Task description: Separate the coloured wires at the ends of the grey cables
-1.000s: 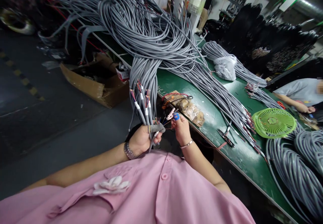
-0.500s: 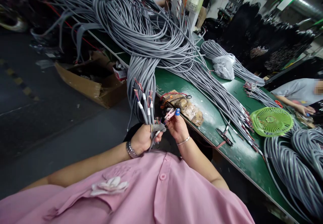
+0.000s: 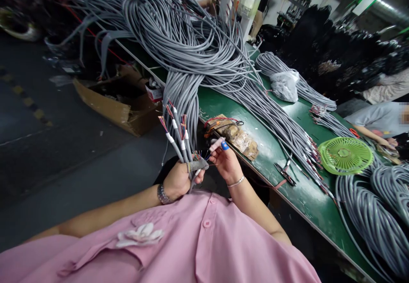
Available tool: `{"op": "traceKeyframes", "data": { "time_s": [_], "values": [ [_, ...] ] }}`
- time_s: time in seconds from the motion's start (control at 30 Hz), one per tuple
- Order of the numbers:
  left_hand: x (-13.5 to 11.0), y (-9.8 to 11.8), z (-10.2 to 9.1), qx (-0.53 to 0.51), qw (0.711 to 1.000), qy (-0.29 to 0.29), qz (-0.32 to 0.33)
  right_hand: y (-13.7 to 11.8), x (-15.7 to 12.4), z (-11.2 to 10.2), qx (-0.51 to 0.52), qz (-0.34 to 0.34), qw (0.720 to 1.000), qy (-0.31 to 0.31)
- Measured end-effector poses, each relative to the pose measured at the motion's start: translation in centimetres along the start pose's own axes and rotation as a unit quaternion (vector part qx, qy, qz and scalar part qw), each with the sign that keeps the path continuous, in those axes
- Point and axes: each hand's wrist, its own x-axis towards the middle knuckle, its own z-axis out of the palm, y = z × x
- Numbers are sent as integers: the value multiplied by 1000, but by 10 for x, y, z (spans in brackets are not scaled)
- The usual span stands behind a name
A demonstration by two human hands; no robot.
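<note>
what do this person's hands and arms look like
The left hand wears a grey thumb cover and metal-link watch; the right hand wears a blue fingertip cover and silvery bracelet. Forearms are bare; the shirt is pink.

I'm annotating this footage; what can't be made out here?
In the head view:
Gripped parts of the cables: the left hand covers them.
Pale item at the right hand: too small and blurred to identify.
Inside the carton: mostly lost in shadow.
Coils at lower right: cut off by the picture's edge.
</note>
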Motion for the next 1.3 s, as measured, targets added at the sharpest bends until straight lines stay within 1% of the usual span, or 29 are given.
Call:
{"op": "traceKeyframes", "data": {
  "time_s": [0.1,0.2,0.3,0.4,0.5,0.6,0.7,0.77,0.87,0.93,1.0,1.17,1.3],
  "values": [
    [0,1,2,0,1000,-6,8,0,-2,2,-19,-24,1000,-5],
    [2,2,4,-5,1000,-1,8,1,-1,1,-24,-24,999,-5],
    [4,1,7,-20,1000,9,6,4,4,-3,-6,-11,1000,-13],
    [6,0,7,-19,999,25,7,8,12,-8,19,20,999,-19],
    [9,-3,7,-11,999,37,10,12,17,-10,39,28,999,-1],
    [11,-5,6,-9,999,46,12,14,20,-9,49,15,999,18],
    [12,-6,6,-5,998,54,14,15,19,-7,46,6,999,23],
    [13,-6,6,-4,998,54,12,14,18,-7,51,10,999,14],
    [10,-5,5,-1,999,44,12,11,14,-8,65,35,997,-12],
    [7,-5,3,-1,999,34,19,8,11,-9,69,51,996,-28],
    [4,-5,1,-4,999,27,30,5,8,-8,60,57,996,-30],
    [1,-4,1,-9,998,31,45,0,1,-1,5,-1,1000,4],
    [3,-1,6,-12,998,49,43,3,1,0,-27,-24,999,9]
  ]
}}
